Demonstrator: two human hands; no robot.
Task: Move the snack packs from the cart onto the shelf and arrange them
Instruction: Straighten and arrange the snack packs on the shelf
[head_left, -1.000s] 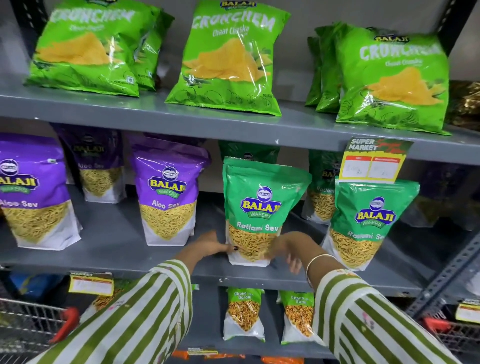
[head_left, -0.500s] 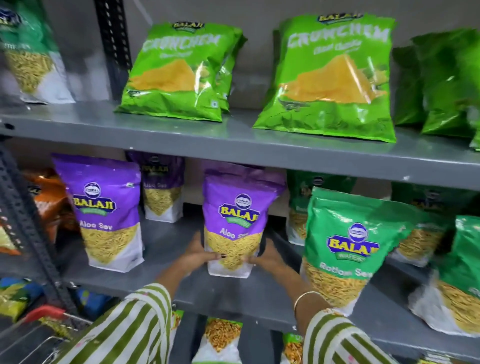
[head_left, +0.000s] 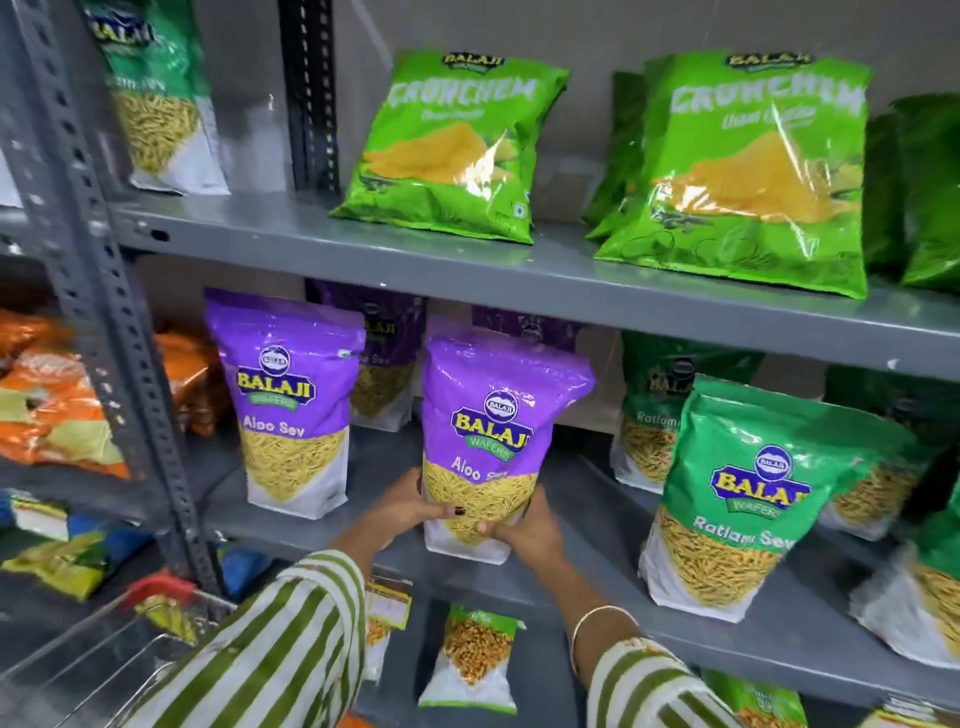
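A purple Aloo Sev pack (head_left: 493, 415) stands upright on the grey middle shelf (head_left: 597, 587). My left hand (head_left: 410, 506) grips its lower left side and my right hand (head_left: 530, 525) grips its lower right side. A second purple Aloo Sev pack (head_left: 291, 400) stands to its left, with more purple packs behind. Green Ratlami Sev packs (head_left: 748, 493) stand to the right on the same shelf. The wire cart (head_left: 104, 649) with a red handle shows at the lower left.
Green Crunchem bags (head_left: 452, 150) lean on the upper shelf (head_left: 467, 260). A perforated grey upright (head_left: 104, 312) divides off the left bay with orange packs (head_left: 57, 405). Small green packs (head_left: 470, 654) stand on the lowest shelf below my arms.
Both hands left the green Ratlami Sev pack, went left to the purple Aloo Sev pack and now grip its lower sides. The view has swung left.
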